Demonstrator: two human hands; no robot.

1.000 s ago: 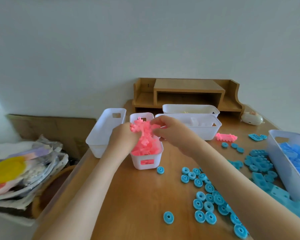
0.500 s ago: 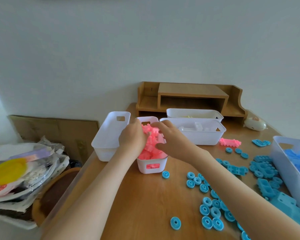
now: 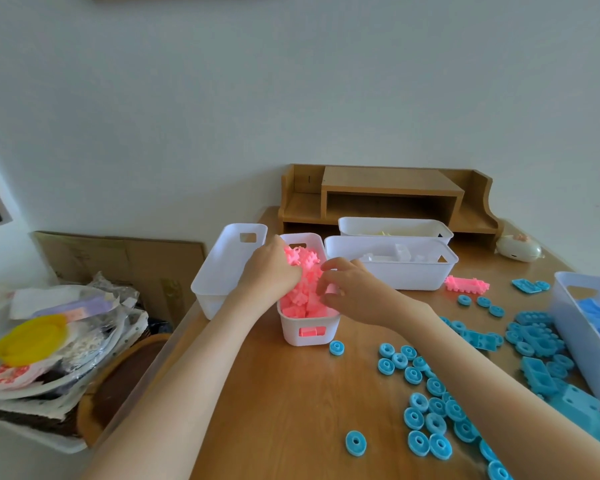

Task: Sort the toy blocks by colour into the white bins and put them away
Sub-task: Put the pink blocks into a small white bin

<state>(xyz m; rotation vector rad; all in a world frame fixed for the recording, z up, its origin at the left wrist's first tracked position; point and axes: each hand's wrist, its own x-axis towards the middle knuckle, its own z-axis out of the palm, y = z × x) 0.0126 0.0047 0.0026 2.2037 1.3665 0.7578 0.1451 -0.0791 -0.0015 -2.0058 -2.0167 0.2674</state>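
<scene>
A small white bin (image 3: 305, 336) stands mid-table, heaped with pink blocks (image 3: 303, 306). My left hand (image 3: 271, 271) lies on the left side of the heap, its fingers buried in the blocks. My right hand (image 3: 355, 289) cups the right side, fingers and thumb curled round the pink pieces. One pink block (image 3: 466, 284) lies loose to the right. Several blue rings (image 3: 430, 386) and blue blocks (image 3: 534, 337) are scattered at the front right, beside a white bin of blue blocks (image 3: 575, 323).
An empty white bin (image 3: 222, 271) sits left of the pink one. Behind it are a bin of white pieces (image 3: 395, 275), another bin (image 3: 395, 226) and a wooden shelf (image 3: 388, 195). A small white toy (image 3: 516, 249) is at the back right. Bags and clutter (image 3: 49, 341) lie beyond the table's left edge.
Both hands have lowered the heap of pink blocks from above the bin down into it, and now rest low on the pile. My view has tilted upward a little.
</scene>
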